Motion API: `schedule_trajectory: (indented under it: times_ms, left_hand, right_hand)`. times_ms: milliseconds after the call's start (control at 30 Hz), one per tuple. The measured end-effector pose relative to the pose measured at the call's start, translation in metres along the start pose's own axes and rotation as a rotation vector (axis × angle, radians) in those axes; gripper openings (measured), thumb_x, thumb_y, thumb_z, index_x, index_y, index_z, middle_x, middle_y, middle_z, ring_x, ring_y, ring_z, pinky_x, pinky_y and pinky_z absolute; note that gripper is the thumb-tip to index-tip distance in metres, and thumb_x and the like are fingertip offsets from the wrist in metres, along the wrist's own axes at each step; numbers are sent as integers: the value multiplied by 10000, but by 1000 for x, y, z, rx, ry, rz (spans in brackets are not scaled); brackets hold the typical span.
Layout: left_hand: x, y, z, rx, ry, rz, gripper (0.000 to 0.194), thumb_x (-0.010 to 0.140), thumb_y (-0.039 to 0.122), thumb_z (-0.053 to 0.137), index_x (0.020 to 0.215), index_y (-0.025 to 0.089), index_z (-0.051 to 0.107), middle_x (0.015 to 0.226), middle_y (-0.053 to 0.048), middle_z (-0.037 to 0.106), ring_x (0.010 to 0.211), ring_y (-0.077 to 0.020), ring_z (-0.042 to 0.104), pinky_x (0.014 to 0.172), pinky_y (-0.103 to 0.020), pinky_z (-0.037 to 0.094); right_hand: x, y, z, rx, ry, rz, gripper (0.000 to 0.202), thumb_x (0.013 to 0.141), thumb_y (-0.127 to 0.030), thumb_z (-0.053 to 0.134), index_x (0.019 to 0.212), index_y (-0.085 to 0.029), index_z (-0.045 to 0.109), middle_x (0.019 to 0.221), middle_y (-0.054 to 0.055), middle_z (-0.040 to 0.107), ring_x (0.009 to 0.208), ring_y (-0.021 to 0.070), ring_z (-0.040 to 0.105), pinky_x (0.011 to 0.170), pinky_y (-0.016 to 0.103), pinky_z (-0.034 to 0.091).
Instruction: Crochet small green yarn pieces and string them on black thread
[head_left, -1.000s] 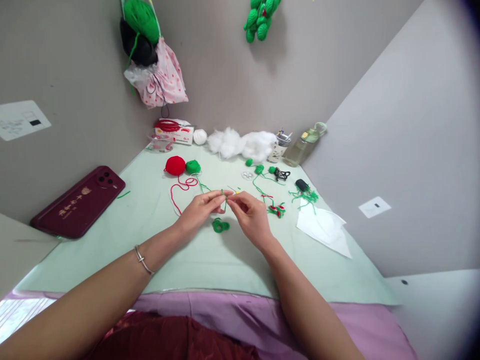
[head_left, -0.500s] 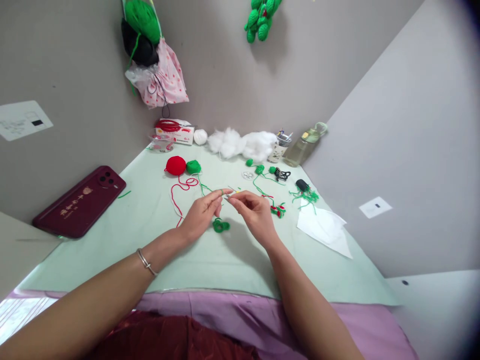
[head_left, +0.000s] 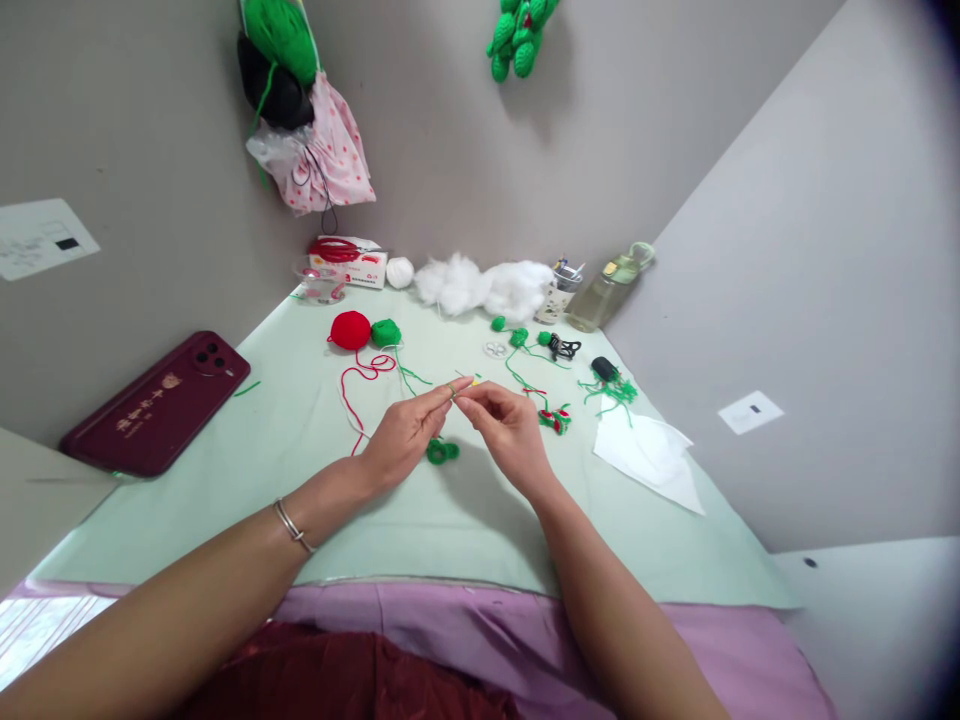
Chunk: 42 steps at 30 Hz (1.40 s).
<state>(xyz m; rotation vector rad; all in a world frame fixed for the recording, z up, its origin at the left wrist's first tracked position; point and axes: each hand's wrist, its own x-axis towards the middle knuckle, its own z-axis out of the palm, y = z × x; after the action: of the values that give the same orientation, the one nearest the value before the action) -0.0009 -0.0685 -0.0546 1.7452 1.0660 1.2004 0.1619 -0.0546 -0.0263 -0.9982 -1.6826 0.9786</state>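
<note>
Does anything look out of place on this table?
Only loose ends stand out: a short green yarn scrap lies alone beside the maroon phone, and green strands sprawl messily around a small black object, some reaching the white sheet. Nothing looks spilled or damaged.

Thin silver bangle (head_left: 289, 524) on left wrist (head_left: 321, 502); dark red garment (head_left: 337, 675), creased, faintly shiny.

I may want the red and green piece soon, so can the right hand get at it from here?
Probably yes: the red and green piece lies close beside the right hand, nothing visibly covering it, though that hand looks occupied near the left hand.
</note>
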Motion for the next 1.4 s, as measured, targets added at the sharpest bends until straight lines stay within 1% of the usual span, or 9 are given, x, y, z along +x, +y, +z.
schedule_trajectory:
  times_ms: [133, 300, 567, 733, 833, 967, 1167, 1267, 1400]
  left_hand:
    - [0, 0, 0, 1, 3, 6, 474, 985, 370, 427, 1398, 195, 579, 676, 7, 545, 683, -164, 530, 772, -246, 442]
    - [0, 1, 2, -24, 0, -9, 466, 982, 364, 426, 1381, 187, 588, 713, 13, 542, 630, -143, 439, 694, -241, 413]
    - [-1, -4, 1, 27, -14, 18, 446, 987, 349, 403, 1352, 193, 606, 727, 8, 537, 650, -143, 458, 690, -244, 420]
    - [-1, -3, 1, 34, -3, 24, 441, 973, 330, 410, 1327, 182, 627, 711, 5, 536, 643, -145, 459, 694, -249, 435]
    - [-1, -3, 1, 47, -14, 17, 447, 963, 304, 412, 1339, 181, 619, 702, 11, 536, 646, -145, 468, 707, -250, 436]
    - [0, -4, 0, 79, -30, 10, 469, 958, 271, 390, 1372, 179, 591, 688, 16, 525, 664, -149, 487, 734, -258, 440]
    - [-2, -9, 0, 107, -50, -5, 478, 980, 276, 357, 1410, 190, 545, 739, 14, 531, 693, -145, 494, 749, -262, 438]
    - [-1, -12, 1, 117, -42, 31, 441, 990, 271, 361, 1369, 214, 579, 805, -3, 533, 754, -153, 522, 790, -271, 443]
    - [1, -13, 3, 117, -35, 71, 402, 1001, 299, 372, 1330, 241, 597, 1055, -61, 547, 876, -174, 549, 824, -294, 473]
  right_hand:
    - [0, 0, -1, -6, -13, 10, 176, 860, -326, 636, 792, -174, 692, 622, -24, 513, 565, 108, 407, 539, 267, 336]
    - [1, 2, -2, -1, -28, 17, 188, 860, -347, 632, 801, -179, 693, 614, -23, 506, 562, 112, 425, 531, 266, 344]
    - [2, 2, -2, 9, -38, 21, 184, 855, -345, 632, 792, -180, 682, 574, -39, 472, 543, 107, 411, 519, 260, 325]
    - [3, 4, -2, 8, -44, 29, 185, 842, -346, 632, 778, -179, 679, 591, -31, 506, 546, 107, 418, 521, 259, 330]
    - [3, 6, -2, -16, -49, 22, 183, 847, -341, 622, 787, -180, 684, 613, -23, 523, 551, 107, 410, 521, 257, 331]
    - [1, 8, -1, -101, -51, -10, 172, 875, -316, 588, 804, -188, 677, 618, -25, 498, 551, 107, 377, 519, 252, 305]
    - [-1, 7, -2, -285, -39, -87, 158, 898, -270, 558, 807, -204, 669, 568, -48, 435, 513, 101, 353, 525, 251, 284]
    - [0, 8, -2, -348, -52, -120, 158, 906, -246, 547, 821, -214, 676, 578, -47, 491, 499, 99, 366, 539, 247, 303]
    - [1, 12, -1, -430, -41, -161, 172, 915, -218, 525, 879, -229, 694, 651, -30, 588, 539, 112, 425, 582, 243, 336]
